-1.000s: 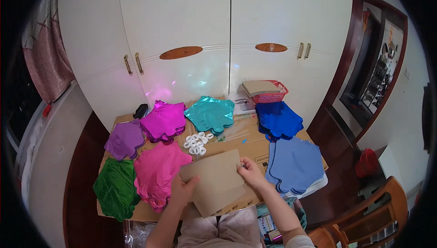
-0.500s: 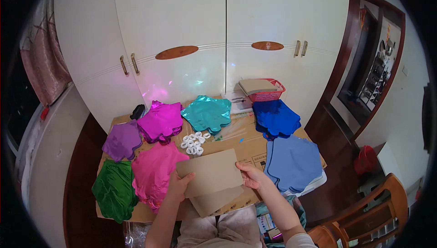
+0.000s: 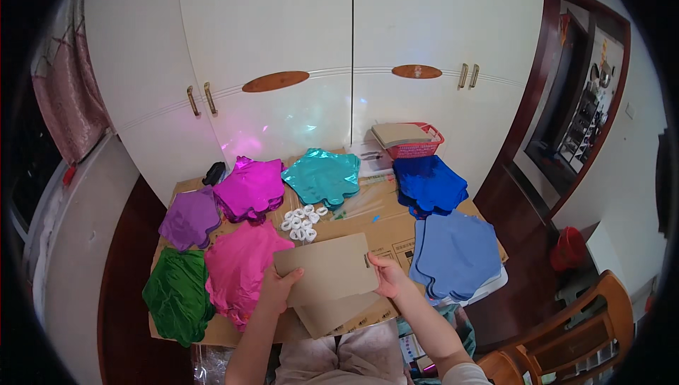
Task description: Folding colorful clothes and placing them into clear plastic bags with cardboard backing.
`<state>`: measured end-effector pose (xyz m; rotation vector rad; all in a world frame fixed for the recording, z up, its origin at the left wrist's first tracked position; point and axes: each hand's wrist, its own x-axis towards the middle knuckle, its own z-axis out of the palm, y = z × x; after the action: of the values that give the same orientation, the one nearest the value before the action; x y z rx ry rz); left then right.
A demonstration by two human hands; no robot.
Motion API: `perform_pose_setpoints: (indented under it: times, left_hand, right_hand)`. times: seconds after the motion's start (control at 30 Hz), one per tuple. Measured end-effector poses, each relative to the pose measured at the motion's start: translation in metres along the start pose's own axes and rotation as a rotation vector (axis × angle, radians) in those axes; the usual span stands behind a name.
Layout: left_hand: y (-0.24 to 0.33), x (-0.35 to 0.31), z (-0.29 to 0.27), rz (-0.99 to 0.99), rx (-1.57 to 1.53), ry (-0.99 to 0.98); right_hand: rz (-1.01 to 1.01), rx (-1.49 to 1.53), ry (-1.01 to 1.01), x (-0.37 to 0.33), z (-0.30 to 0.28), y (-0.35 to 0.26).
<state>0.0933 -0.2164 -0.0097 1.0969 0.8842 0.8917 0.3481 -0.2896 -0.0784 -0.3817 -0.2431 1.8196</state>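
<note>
Over the near edge of the table, my left hand (image 3: pixel 281 286) and my right hand (image 3: pixel 387 275) hold a tan cardboard sheet (image 3: pixel 329 270) by its left and right sides. My left thumb lies on top of it, and the fingers behind are hidden. On the right side my fingers close on the edge, beside a short dark mark. A second tan piece (image 3: pixel 329 316) shows below the sheet at a different angle; whether it is held too I cannot tell. Just beyond lies a cluster of small white rings (image 3: pixel 304 223).
Stacks of shiny cut sheets surround the work area: green (image 3: pixel 177 296), pink (image 3: pixel 244 265), purple (image 3: pixel 189 219), magenta (image 3: pixel 249 188), teal (image 3: pixel 322 176), dark blue (image 3: pixel 430 183) and grey-blue (image 3: pixel 458 254). A red basket (image 3: pixel 417 148) holds cardboard at the back. A wooden chair (image 3: pixel 580 328) stands right.
My right hand has shifted slightly at the sheet's right edge, where a dark mark now shows. The sheet has tilted a little; my left hand keeps its place.
</note>
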Motion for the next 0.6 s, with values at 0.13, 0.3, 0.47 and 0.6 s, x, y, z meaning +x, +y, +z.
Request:
perform_pose_setpoints:
  times: [0.13,0.3,0.47,0.6]
  left_hand:
    - [0.007,-0.003,0.003,0.112,0.114,0.025]
    - [0.006,0.002,0.01,0.151,0.126,0.04]
    - [-0.004,0.022,0.024,0.168,0.092,0.074]
    - [0.004,0.019,0.03,0.169,0.101,0.127]
  right_hand:
    - [0.099,-0.509,0.269,-0.006,0.037,-0.011]
    - [-0.141,-0.567,0.285,0.002,0.046,0.002]
    - [-0.525,-0.743,0.533,0.041,0.001,0.006]
    - [-0.755,-1.355,0.701,0.046,0.007,0.003]
